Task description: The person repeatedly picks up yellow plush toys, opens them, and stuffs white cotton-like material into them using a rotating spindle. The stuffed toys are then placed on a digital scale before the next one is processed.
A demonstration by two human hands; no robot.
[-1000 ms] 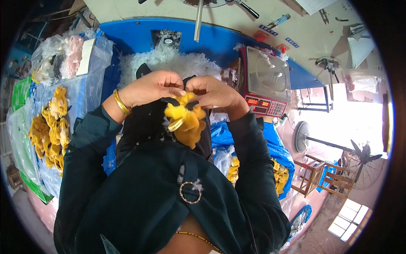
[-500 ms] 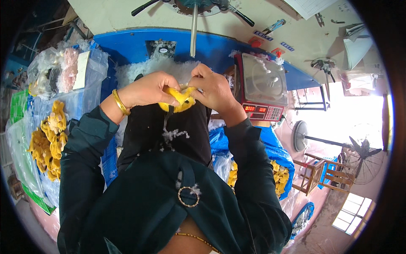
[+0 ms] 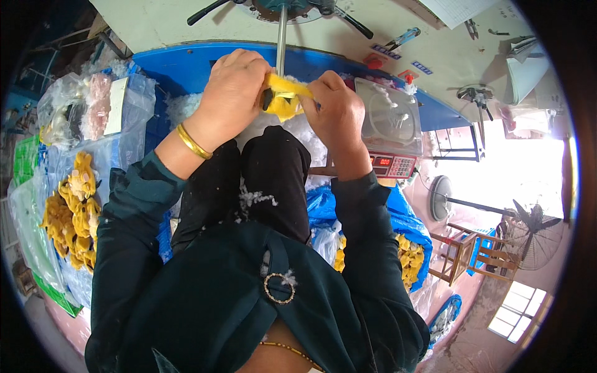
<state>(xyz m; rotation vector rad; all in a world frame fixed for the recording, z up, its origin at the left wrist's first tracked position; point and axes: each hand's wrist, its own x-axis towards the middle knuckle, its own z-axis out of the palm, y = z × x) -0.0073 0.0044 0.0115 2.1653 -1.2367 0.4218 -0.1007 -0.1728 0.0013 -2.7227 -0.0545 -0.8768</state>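
Note:
Between my two hands is a small yellow plush skin with a dark patch on its left side. My left hand pinches its left edge, and my right hand grips its right edge. Together they stretch the top edge of the cloth across the lower end of a metal filling tube, which comes down from the machine. The cloth hides the tube's tip, so I cannot tell whether it is inside the opening. White stuffing fluff lies below and behind the plush skin.
A red digital scale stands right of my hands. Yellow plush pieces fill a blue bag at lower right, and more plush pieces lie in plastic at left. Black-handled levers stick out from the machine. Pliers lie on the panel.
Both hands have moved up and away from my lap with the plush skin, bringing it to the end of the metal tube. My right hand has also shifted right, and the cloth is pulled wider.

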